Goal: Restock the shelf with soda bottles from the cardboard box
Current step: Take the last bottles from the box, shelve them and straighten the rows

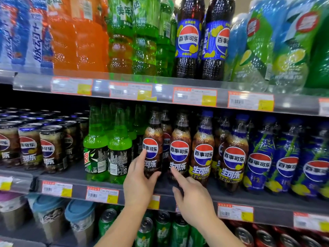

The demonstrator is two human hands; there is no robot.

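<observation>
My left hand (138, 182) grips the lower part of a dark cola bottle (153, 139) that stands upright at the front of the middle shelf (78, 173). Its thumb and fingers curl round the bottle's base. My right hand (194, 198) reaches toward the neighbouring cola bottle (179, 145), with its index finger touching the label low down and the other fingers loosely curled. More cola bottles (233, 154) of the same kind stand to the right. The cardboard box is out of view.
Green soda bottles (108, 148) stand left of the cola and cola cans (41, 147) further left. Blue-labelled bottles (284, 157) fill the right. Large bottles (188, 38) line the upper shelf, cans (160, 229) and lidded cups (78, 218) the lower one. Price tags (102, 195) run along the shelf edges.
</observation>
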